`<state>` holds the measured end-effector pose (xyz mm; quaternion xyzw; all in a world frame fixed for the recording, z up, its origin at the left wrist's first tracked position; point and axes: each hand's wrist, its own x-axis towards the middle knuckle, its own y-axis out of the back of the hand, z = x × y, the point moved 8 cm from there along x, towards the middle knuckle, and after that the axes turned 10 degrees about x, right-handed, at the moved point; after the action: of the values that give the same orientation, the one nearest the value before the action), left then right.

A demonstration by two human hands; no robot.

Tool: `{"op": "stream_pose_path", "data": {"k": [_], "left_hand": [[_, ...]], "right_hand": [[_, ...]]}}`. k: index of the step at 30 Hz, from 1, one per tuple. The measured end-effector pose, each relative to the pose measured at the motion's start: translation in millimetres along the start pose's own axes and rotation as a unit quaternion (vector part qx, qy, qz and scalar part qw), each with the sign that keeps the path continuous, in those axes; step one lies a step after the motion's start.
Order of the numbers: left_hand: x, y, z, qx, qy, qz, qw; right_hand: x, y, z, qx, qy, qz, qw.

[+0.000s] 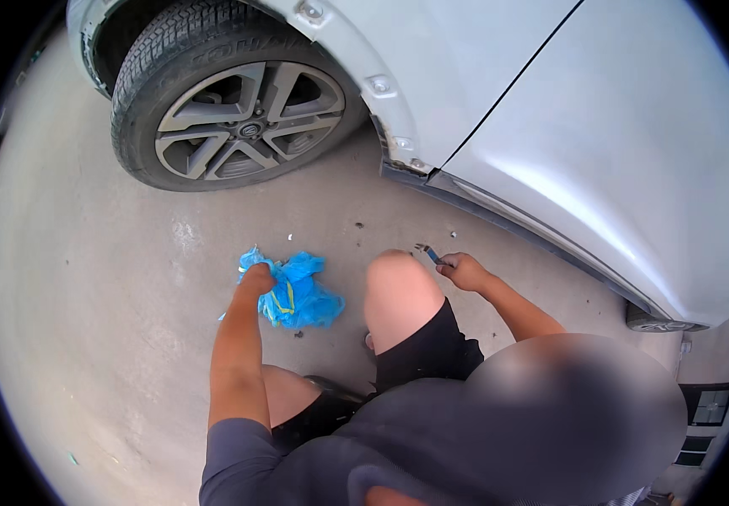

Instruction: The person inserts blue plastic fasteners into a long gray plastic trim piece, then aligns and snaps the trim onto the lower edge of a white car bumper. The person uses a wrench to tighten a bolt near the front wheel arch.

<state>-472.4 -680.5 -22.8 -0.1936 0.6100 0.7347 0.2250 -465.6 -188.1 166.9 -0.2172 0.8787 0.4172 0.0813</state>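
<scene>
My left hand point(258, 280) is closed on a crumpled bundle of thin, sheer blue material point(307, 291) with yellow strips in it, which looks like a plastic bag. The bundle is low over the concrete; whether it touches the ground I cannot tell. In my right hand point(463, 271), beside my raised knee, is a small hand tool point(430, 252) with a blue grip and a forked metal tip. The tip points up and to the left, toward the car's wheel. Its rear end is hidden in my fingers.
A pale silver car point(634, 143) stands along the far and right side. Its wheel arch edge point(379, 84) is bare, with mounting tabs showing. The wheel point(249, 129) is beyond my left hand, and a dark sill point(499, 219) runs low at the right. Small bits point(359, 225) lie on the concrete.
</scene>
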Motion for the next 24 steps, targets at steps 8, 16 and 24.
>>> {"op": "stream_pose_path", "data": {"k": [8,16,24], "left_hand": [[-12.3,68.0,72.7,-0.109,-0.031,0.092,0.989],[-99.3,164.4,289.0,-0.583,-0.221,-0.066,0.779],[-140.1,254.8,294.2,-0.729,-0.265,-0.04,0.63]], "right_hand": [[-156.0,54.0,-63.3,0.08,-0.12,0.23,0.962],[-109.6,-14.0,-131.8,0.415,-0.11,0.206,0.879],[-30.1,9.0,-196.4,0.426,-0.057,0.187,0.884]]}}
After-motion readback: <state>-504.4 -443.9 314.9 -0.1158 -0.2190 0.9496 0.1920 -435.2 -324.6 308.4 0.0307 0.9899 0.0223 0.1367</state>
